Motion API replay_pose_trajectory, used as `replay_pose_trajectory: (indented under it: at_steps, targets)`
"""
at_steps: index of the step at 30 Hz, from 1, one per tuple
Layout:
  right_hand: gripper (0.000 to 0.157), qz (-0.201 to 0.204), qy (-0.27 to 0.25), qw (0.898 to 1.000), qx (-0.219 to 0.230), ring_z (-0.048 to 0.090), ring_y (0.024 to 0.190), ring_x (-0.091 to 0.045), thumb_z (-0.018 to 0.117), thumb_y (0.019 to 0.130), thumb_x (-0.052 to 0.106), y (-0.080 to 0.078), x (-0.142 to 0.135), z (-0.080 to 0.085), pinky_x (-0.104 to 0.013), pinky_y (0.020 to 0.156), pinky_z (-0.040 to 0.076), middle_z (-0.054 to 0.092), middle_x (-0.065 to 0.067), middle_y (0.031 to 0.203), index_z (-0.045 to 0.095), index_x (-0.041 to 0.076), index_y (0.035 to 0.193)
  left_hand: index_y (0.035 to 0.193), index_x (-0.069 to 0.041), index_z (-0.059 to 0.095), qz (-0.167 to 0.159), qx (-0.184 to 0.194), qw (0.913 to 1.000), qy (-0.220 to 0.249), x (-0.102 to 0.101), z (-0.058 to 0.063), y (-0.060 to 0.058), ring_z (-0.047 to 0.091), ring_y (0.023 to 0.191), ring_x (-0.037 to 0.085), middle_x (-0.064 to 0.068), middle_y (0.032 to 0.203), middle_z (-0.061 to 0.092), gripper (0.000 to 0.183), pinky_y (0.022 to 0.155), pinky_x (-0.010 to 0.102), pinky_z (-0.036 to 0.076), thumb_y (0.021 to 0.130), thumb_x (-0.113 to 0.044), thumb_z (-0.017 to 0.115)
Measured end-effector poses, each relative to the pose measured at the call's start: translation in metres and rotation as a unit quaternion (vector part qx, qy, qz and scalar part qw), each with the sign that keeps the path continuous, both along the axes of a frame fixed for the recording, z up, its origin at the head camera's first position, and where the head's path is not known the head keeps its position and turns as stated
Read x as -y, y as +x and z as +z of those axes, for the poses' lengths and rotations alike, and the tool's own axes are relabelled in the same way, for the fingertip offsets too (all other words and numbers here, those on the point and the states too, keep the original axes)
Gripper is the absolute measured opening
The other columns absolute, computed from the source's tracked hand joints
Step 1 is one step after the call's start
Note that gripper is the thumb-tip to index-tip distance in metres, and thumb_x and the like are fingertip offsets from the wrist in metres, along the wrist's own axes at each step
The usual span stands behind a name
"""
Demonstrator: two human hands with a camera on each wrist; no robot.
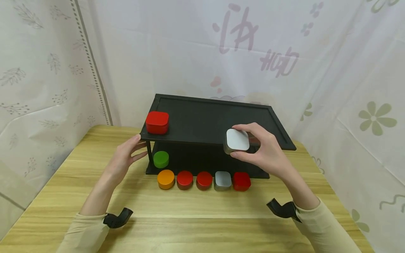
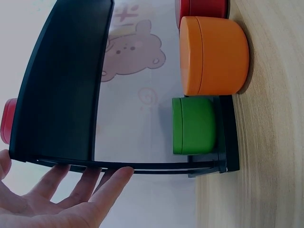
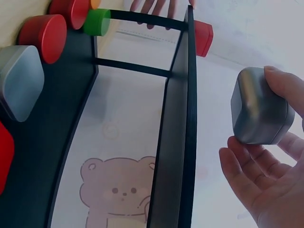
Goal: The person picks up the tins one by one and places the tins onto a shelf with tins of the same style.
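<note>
My right hand (image 1: 264,149) pinches a silver square tin (image 1: 237,140) between thumb and fingers, above the front edge of the black two-tier shelf (image 1: 202,121). In the right wrist view the tin (image 3: 260,107) is apart from the upper board. At the shelf's left end, my left hand (image 1: 124,158) touches the side frame with extended fingers (image 2: 111,190). A red square tin (image 1: 157,123) sits on the upper board's left front corner. Below it, a green round tin (image 1: 161,159) stands on the lower board.
Along the shelf's front, a row on the wooden table (image 1: 190,228) holds an orange round tin (image 1: 166,179), two red round tins (image 1: 185,180), a silver square tin (image 1: 223,180) and a red square tin (image 1: 242,181). A patterned curtain (image 1: 177,52) hangs behind.
</note>
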State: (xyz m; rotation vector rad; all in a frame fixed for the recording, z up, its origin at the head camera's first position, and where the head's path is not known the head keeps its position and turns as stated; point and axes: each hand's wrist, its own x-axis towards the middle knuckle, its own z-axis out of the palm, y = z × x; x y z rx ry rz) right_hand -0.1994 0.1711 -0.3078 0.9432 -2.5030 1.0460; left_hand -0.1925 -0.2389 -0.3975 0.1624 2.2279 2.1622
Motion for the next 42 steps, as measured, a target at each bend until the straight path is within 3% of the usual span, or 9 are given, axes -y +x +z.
replay_pose_trajectory:
  at_steps: [18,24,42]
  targets:
    - [0.062,0.002,0.011,1.0,0.021,0.061,0.11,-0.013,0.091,0.079,0.023,-0.026,0.031,0.008,-0.037,0.092,0.062,0.065,0.007,0.126,0.063,0.024,0.134,0.153,-0.003,0.043,0.003,-0.002,1.0,0.002,0.0,0.0,0.001,0.044,0.14,0.027,-0.011,0.136,0.05,0.064,0.1,0.013,0.055,0.109,-0.05,0.041]
    - [0.062,0.012,0.016,0.999,0.032,0.059,0.111,-0.015,0.09,0.08,0.026,-0.034,0.045,0.012,-0.038,0.092,0.061,0.065,0.004,0.129,0.063,0.022,0.135,0.154,-0.003,0.042,0.004,-0.001,1.0,-0.001,-0.001,0.0,0.001,0.042,0.142,0.031,-0.01,0.137,0.049,0.065,0.099,0.013,0.055,0.109,-0.05,0.04]
    - [0.061,0.017,0.036,0.999,0.038,0.06,0.108,-0.017,0.089,0.081,0.028,-0.049,0.078,0.014,-0.032,0.087,0.064,0.064,-0.001,0.13,0.063,0.017,0.135,0.154,-0.004,0.043,0.006,-0.004,1.0,0.006,-0.001,-0.001,0.001,0.045,0.139,0.026,-0.012,0.134,0.051,0.064,0.1,0.013,0.055,0.109,-0.05,0.041]
